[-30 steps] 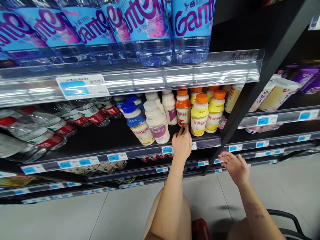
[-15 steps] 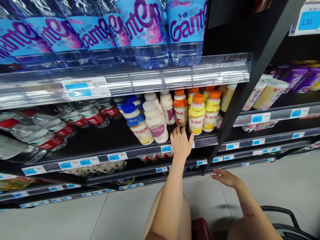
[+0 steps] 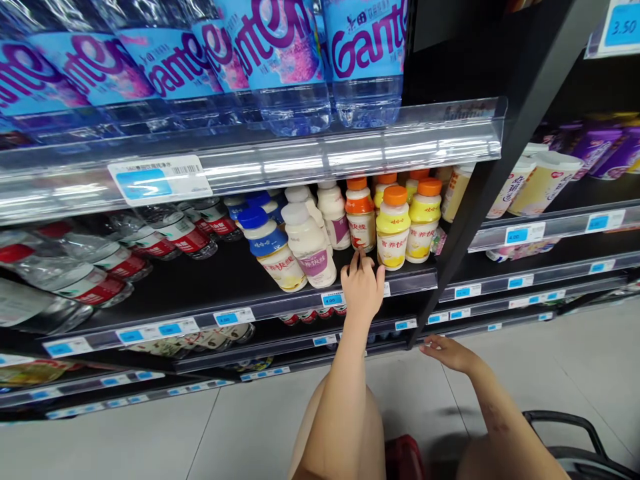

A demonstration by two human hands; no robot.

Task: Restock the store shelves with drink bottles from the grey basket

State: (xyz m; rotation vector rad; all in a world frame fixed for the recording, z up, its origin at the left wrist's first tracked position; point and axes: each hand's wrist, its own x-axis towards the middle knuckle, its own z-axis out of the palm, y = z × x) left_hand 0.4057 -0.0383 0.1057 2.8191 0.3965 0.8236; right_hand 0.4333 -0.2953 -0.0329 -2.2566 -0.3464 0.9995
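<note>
My left hand (image 3: 363, 288) reaches over the front edge of the shelf, its back toward me, with fingers stretched out and holding nothing visible. Its fingertips come up to the base of an orange-capped drink bottle (image 3: 360, 217); whether they touch it I cannot tell. Just to the right stands a yellow-banded bottle with an orange cap (image 3: 393, 230), near my thumb. On the left are a white bottle with a purple label (image 3: 311, 250) and a blue-capped bottle (image 3: 273, 253), both upright. Low over the floor, my right hand (image 3: 450, 353) hangs empty, fingers loosely apart.
Large water bottles (image 3: 367, 60) line the shelf above, behind a clear front lip (image 3: 300, 157). Red-labelled bottles (image 3: 90, 280) lie at the left. A dark upright post (image 3: 493, 180) divides the shelving. Below me are a red object (image 3: 404, 457) and a black curved handle (image 3: 565, 419).
My left fingers have shifted slightly, with the index and middle fingers reaching a little further toward the orange-capped bottle. My right hand stays nearly still. The view has moved slightly.
</note>
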